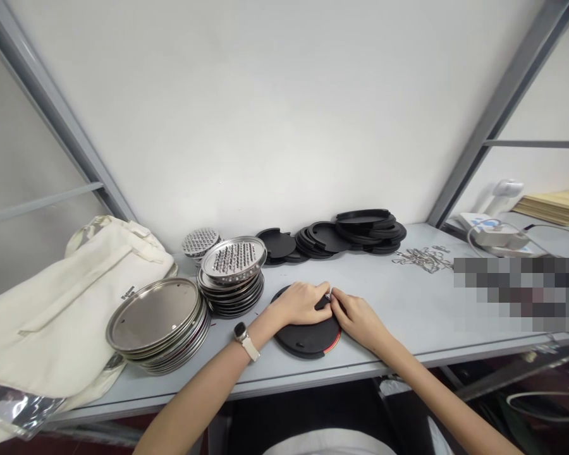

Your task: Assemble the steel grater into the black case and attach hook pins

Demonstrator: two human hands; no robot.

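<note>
A round black plastic disc [306, 338] lies flat before me on the grey table, with a strip of red and yellow showing along its right rim. My left hand [303, 303] rests over its upper part, fingers bent and thumb near the rim. Against the same edge, from the right, my right hand [358, 316] pinches with thumb and forefinger. The fingertips of both hands meet around a small shiny bit [329, 296], too covered to identify. A watch with a pale strap [246, 341] is on my left wrist.
Left of the disc stand stacked round metal plates [154, 316] and stacked metal grater discs [232, 259]. Black discs [329, 237] are heaped along the wall. Small metal clips [424, 258] lie loose to the right. A cream cloth bag [76, 303] covers the table's left end.
</note>
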